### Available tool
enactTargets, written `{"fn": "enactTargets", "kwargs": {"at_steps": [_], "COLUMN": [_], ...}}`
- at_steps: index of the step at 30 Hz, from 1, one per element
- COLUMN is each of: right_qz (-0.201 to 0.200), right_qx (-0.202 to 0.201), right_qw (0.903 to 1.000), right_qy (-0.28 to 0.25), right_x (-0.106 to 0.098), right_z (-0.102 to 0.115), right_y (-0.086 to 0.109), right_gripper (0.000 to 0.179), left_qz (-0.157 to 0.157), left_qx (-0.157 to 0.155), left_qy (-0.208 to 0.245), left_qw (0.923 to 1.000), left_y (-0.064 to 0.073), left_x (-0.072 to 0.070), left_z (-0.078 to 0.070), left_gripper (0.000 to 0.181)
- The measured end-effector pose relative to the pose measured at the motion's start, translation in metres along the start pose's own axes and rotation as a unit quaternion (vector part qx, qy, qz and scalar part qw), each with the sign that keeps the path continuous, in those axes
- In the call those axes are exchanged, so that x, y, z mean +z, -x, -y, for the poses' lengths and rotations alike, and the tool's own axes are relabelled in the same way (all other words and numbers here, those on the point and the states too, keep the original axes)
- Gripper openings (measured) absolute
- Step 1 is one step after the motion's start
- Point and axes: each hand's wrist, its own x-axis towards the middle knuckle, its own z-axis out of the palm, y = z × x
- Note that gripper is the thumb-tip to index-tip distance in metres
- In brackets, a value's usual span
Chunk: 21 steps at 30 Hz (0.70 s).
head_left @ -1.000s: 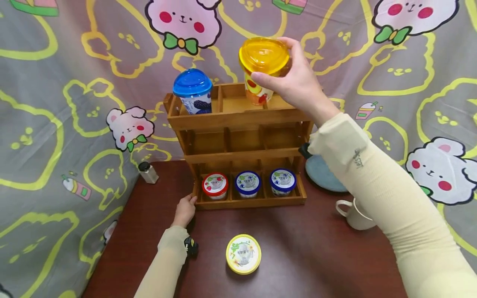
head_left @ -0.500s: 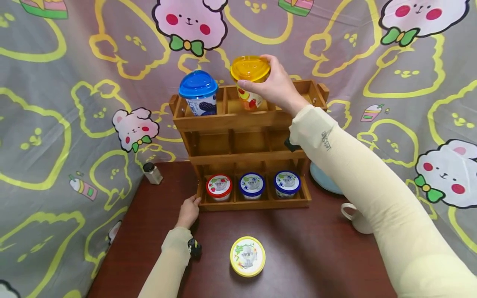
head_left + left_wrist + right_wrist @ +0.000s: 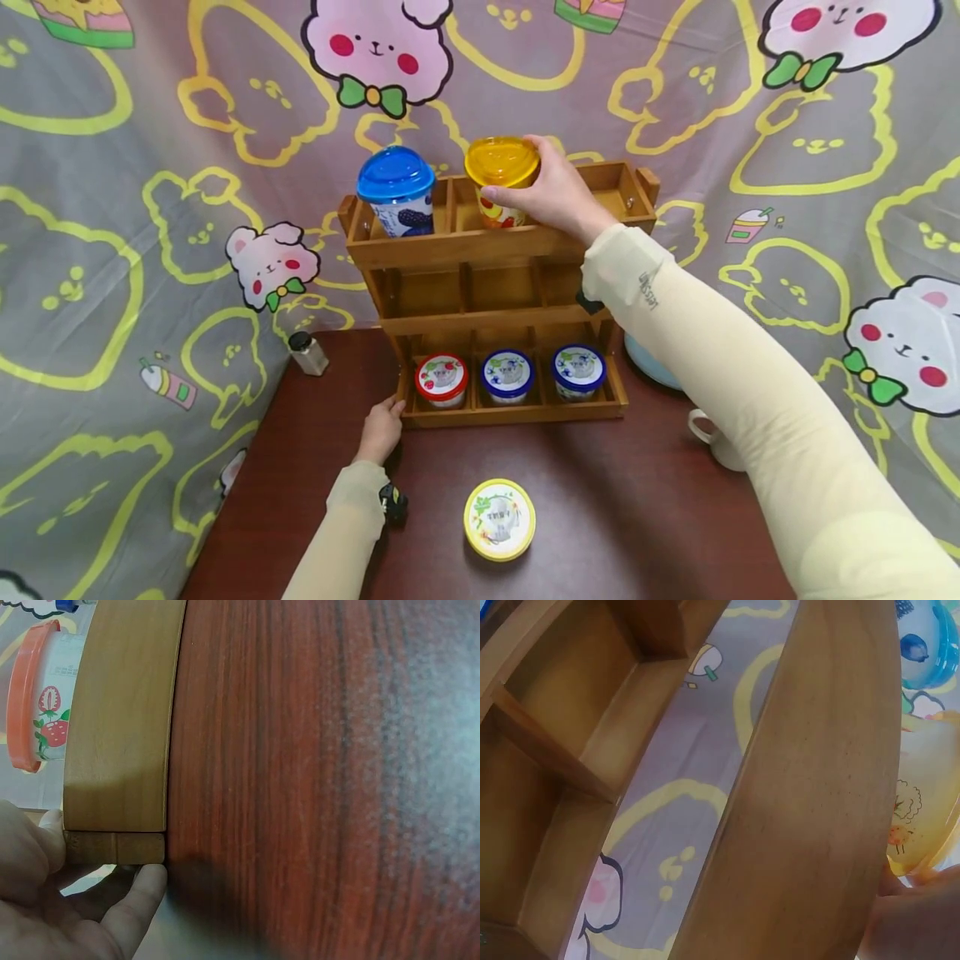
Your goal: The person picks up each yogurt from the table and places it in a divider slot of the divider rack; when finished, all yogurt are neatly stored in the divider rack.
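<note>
My right hand (image 3: 558,192) grips a yogurt cup (image 3: 501,162) with a yellow domed lid and fruit print, thumb at the front. The cup's lower part sits behind the front board of the wooden rack's (image 3: 495,242) top tier, in the middle compartment. To its left stands a blue-lidded cup (image 3: 397,190) with a berry print. My left hand (image 3: 380,431) holds the rack's bottom left corner; the left wrist view has thumb and fingers around the wooden end (image 3: 112,847). On the table in front stands a yellow-rimmed tub (image 3: 499,518).
The rack's bottom tier holds a red-lidded tub (image 3: 441,377) and two blue-lidded tubs (image 3: 507,372). A shaker with a black cap (image 3: 308,353) stands at left. At right are a light blue plate (image 3: 651,362), partly behind my sleeve, and a white mug (image 3: 720,442). Patterned cloth (image 3: 675,108) hangs behind.
My right hand has moved left and lowered the yellow-lidded cup into the top middle compartment. My left hand keeps its hold on the rack's corner.
</note>
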Motion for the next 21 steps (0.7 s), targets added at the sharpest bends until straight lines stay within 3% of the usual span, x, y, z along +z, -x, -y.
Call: {"fn": "enactTargets", "kwargs": {"at_steps": [8,14,21], "right_qz": [0.004,0.009,-0.043], "right_qx": [-0.012,-0.007,-0.063], "right_qw": [0.9998,0.9999,0.9961], "right_qy": [-0.017,0.002,0.043], "right_x": [0.001,-0.004,-0.021], "right_z": [-0.002,-0.002,0.009], "right_y": [0.001,0.004,0.034], "right_gripper": [0.108,0.116,0.106], "left_qz": [0.006,0.008,-0.001], "left_qx": [-0.011,-0.014,0.001], "left_qy": [0.007,0.006,0.003], "left_qw": [0.9999,0.9999,1.0000], "left_y": [0.001,0.002,-0.002], "left_x": [0.001,0.003,0.001], "left_z": [0.001,0.003,0.003], "left_gripper": [0.044,0.044,0.044]}}
